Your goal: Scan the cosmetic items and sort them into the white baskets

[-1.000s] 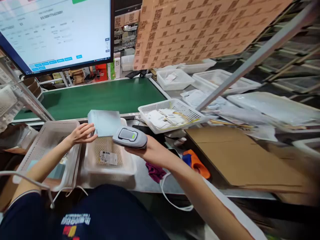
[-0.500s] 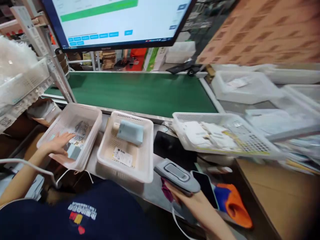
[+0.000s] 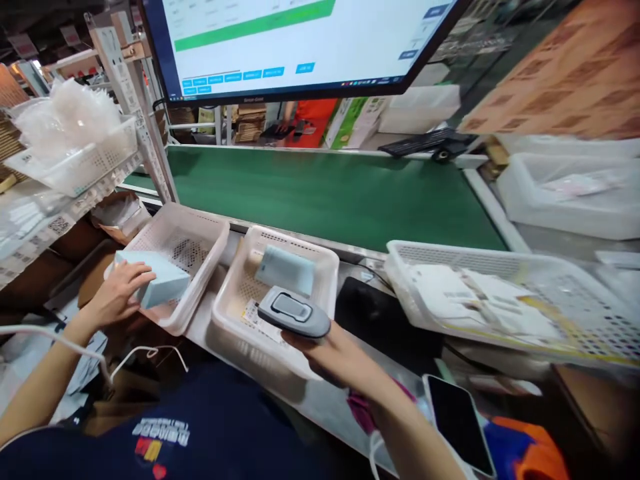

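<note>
My left hand (image 3: 120,293) is closed on a light blue box (image 3: 166,280), tilted over the near part of the left white basket (image 3: 214,257). My right hand (image 3: 325,353) grips a grey handheld barcode scanner (image 3: 295,312) above the near right side of the middle white basket (image 3: 273,357). Inside that basket lie another light blue box (image 3: 286,267) and a white label (image 3: 251,317), partly covered by the scanner. The scanner's handle is mostly hidden under my fingers.
A monitor (image 3: 280,47) hangs over a green conveyor belt (image 3: 325,193). On the right stands a basket of white packets (image 3: 445,293). A phone (image 3: 460,423) and an orange-and-blue cloth-like item (image 3: 530,447) lie near my right forearm. A shelf with clear bags (image 3: 70,120) is left.
My left hand has taken hold of the blue box and raised it in the left basket. The scanner has moved left, over the middle basket. The view has shifted left.
</note>
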Motion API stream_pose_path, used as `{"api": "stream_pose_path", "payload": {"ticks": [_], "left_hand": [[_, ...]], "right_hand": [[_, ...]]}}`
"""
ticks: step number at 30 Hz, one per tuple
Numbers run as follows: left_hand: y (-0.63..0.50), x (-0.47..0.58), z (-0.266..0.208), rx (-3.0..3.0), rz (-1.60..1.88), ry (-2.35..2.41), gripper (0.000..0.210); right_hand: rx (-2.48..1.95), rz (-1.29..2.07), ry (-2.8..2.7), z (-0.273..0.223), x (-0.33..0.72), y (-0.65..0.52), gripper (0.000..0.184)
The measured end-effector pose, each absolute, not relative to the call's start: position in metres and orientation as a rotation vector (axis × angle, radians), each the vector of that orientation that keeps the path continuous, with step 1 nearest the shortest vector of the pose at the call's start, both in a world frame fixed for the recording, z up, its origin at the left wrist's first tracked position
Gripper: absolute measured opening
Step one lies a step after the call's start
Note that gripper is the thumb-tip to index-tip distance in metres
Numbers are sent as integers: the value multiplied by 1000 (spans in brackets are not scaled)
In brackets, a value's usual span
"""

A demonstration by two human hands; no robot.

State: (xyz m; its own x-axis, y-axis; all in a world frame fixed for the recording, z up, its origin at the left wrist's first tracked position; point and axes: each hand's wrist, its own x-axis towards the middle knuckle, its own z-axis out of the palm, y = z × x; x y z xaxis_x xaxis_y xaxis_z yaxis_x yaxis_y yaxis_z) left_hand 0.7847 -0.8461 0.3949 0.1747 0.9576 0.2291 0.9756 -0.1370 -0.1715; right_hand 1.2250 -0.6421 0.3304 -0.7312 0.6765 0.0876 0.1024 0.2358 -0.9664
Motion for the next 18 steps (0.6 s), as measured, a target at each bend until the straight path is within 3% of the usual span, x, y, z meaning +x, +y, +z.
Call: {"api": "stream_pose_path", "payload": {"ticks": [5, 10, 18], "left_hand": [[-827, 801, 397, -2174, -298, -1301, 57], [-776, 825, 371, -2355, -138, -1047, 82], [-722, 863, 331, -2574, -107, -926, 95]], "right_hand": [[-609, 1438, -2096, 364, 1229, -655, 52], [-766, 1214, -2215, 389, 1240, -663, 39], [-1092, 1258, -2007, 344, 1292, -670, 54]]}}
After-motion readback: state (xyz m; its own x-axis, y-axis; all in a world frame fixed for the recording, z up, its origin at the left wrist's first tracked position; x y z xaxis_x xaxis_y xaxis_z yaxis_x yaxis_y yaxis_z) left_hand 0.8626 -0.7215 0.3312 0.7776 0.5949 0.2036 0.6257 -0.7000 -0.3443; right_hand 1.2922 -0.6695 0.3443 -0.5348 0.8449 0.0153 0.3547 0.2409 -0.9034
